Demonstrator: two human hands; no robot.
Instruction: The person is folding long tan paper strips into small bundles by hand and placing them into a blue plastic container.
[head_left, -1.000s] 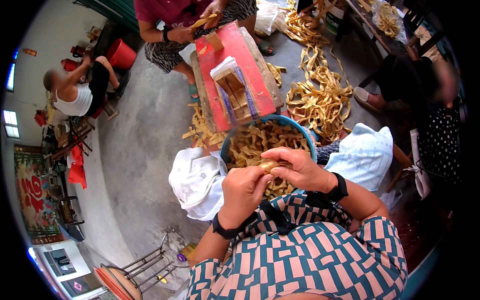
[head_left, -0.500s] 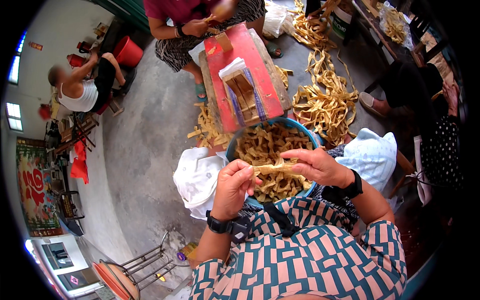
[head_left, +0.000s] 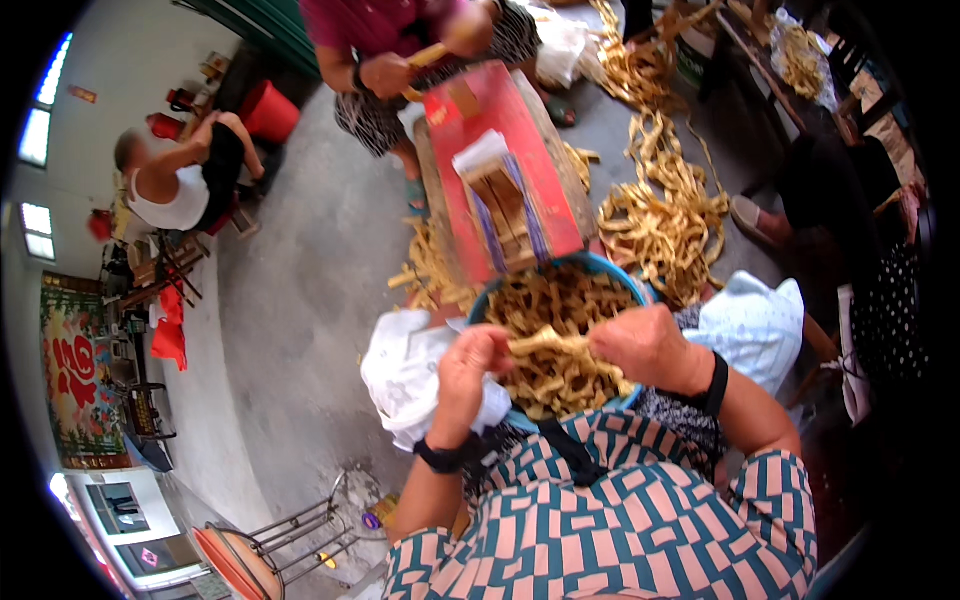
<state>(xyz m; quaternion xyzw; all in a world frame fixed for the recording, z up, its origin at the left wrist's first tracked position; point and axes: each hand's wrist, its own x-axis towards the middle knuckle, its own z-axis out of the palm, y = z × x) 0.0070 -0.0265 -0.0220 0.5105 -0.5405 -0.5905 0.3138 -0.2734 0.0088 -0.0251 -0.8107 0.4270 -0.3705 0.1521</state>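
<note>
A tan, flat folded strip is stretched between my two hands, above a blue basin in my lap. My left hand pinches the strip's left end with thumb and fingertips. My right hand has its fingers curled around the other end, partly hiding it. Heaped in the basin are many short pieces, tan strips like the one I hold. Just beyond the rim, a slotted wooden block with purple edging rests on a red board.
White paper lies behind the block. Across the board a person holds another strip. Long tan strips lie piled on the floor at right. A white cloth and a pale blue cloth flank the basin. A stool stands lower left.
My right hand's fingers, extended before, have curled in around the strip's end. My left hand still pinches its end. The whole view has shifted slightly.
</note>
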